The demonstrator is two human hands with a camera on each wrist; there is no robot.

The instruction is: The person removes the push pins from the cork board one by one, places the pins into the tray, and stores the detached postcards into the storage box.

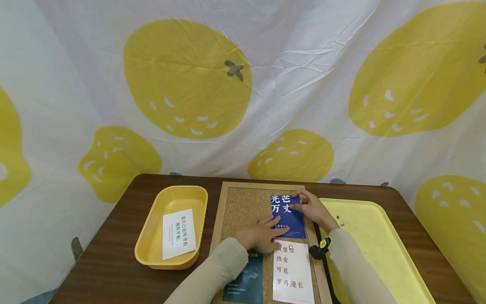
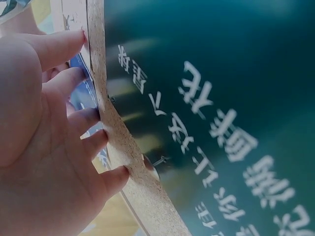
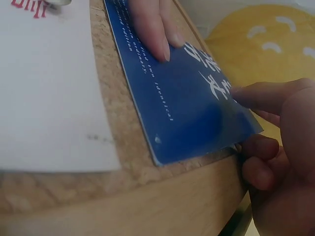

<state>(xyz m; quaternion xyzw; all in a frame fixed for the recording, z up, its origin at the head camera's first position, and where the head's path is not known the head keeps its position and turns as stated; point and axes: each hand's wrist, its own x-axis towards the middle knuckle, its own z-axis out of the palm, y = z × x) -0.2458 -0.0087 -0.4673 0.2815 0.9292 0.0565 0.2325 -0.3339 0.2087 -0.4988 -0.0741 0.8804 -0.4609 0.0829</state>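
Beside corkboard (image 1: pixel 247 207), yellow basin (image 1: pixel 172 202), white card (image 1: pixel 178 234) inside

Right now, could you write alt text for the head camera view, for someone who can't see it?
A person's left grip and right grip touch a blue card on a wood-framed corkboard, where a red-lettered card and a dark green card also lie. An orange-yellow tray holding a white card sits to the left, a pale yellow tray to the right.
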